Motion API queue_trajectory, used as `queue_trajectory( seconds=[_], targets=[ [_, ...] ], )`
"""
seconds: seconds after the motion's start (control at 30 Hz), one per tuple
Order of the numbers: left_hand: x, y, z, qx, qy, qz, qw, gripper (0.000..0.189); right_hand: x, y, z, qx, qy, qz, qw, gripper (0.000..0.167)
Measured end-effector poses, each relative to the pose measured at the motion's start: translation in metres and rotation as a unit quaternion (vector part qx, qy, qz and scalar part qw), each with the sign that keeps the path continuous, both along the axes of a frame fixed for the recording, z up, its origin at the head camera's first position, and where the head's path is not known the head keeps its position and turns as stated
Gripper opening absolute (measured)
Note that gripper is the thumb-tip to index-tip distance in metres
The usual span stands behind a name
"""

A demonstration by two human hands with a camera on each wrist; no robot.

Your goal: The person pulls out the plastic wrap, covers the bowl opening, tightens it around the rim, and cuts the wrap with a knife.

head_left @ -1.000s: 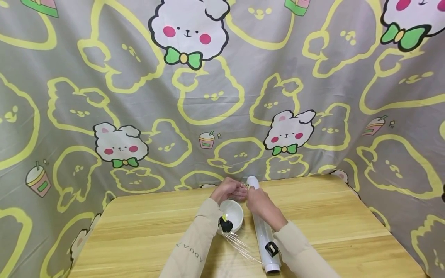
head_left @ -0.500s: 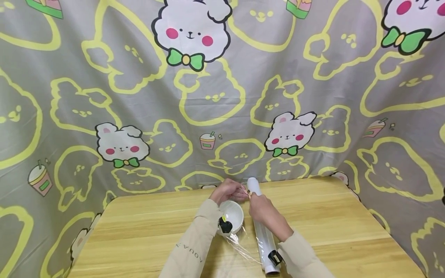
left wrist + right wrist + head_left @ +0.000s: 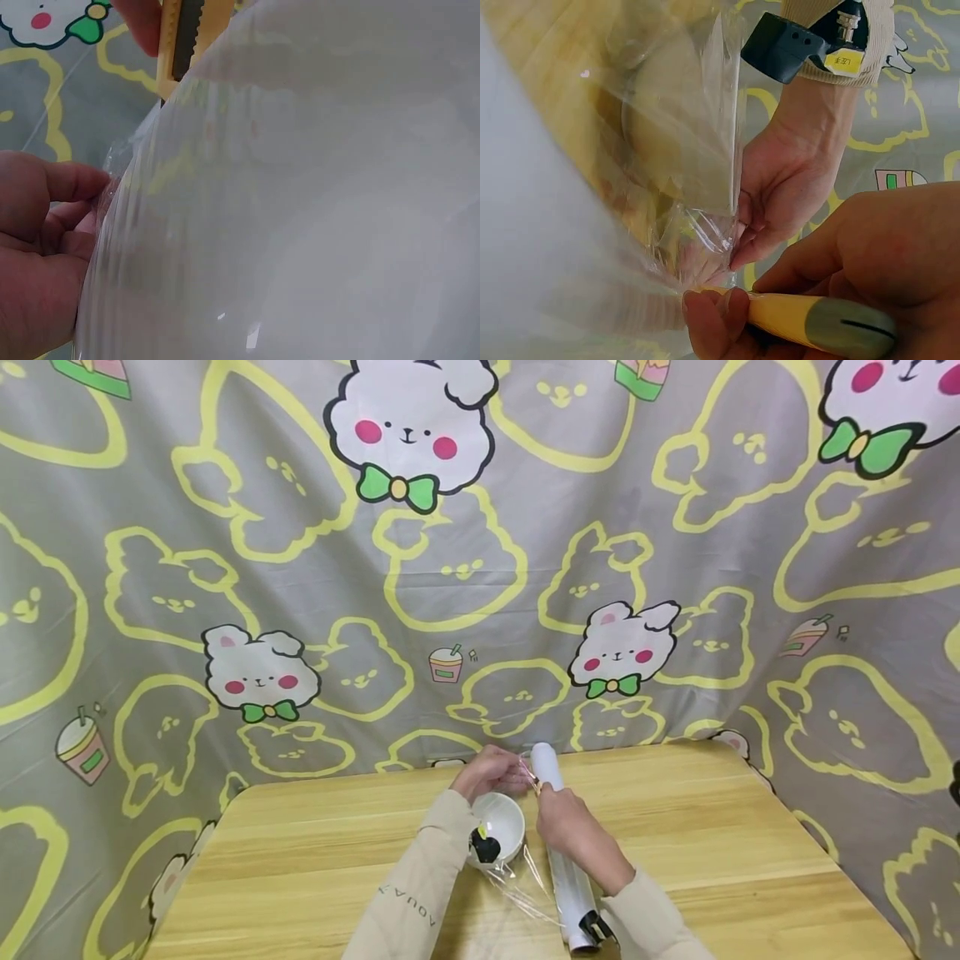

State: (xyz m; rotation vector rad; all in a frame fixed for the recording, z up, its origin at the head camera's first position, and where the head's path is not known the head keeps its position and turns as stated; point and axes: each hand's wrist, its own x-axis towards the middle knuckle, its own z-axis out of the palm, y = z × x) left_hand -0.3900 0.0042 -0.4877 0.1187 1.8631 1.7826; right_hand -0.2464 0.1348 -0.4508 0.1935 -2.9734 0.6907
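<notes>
Clear, crinkled plastic film [image 3: 706,226]: left hand [image 3: 495,768] pinches its edge, ten o'clock of right hand [image 3: 573,822], which grips a yellow-handled utility knife [image 3: 784,315]. White cylindrical roll [image 3: 573,885] below, round white bowl [image 3: 510,822] at nine. I'd say slack could bunch, making the knife skid.

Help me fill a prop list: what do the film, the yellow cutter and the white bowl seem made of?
Film: likely thin, glossy plastic; it is see-through, creased and catches bright highlights.
Yellow cutter: probably smooth plastic on the handle, going by its even colour and grey end.
White bowl: perhaps glazed ceramic, though its smooth surface could be plastic.
</notes>
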Motion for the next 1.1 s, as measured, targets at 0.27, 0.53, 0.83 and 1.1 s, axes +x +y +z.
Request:
queue_trajectory(
  seconds=[0.27, 0.53, 0.83, 1.1],
  targets=[
    [0.004, 0.003, -0.001, -0.016, 0.014, 0.005, 0.9998, 0.027, 0.012, 0.000, 0.001, -0.001, 0.001, 0.004, 1.0000, 0.005],
    [0.005, 0.002, -0.003, -0.017, 0.022, 0.012, 0.9995, 0.028, 0.021, -0.003, 0.004, 0.001, 0.000, 0.004, 1.0000, 0.006],
    [0.003, 0.000, -0.001, -0.012, 0.001, 0.002, 0.9999, 0.028, 0.027, -0.001, 0.007, -0.004, -0.027, 0.000, 0.9996, 0.008],
    [0.001, 0.001, 0.002, -0.008, 0.003, 0.001, 1.0000, 0.029, 0.039, 0.003, 0.006, -0.025, -0.003, 0.026, 0.9993, 0.009]
  ],
)
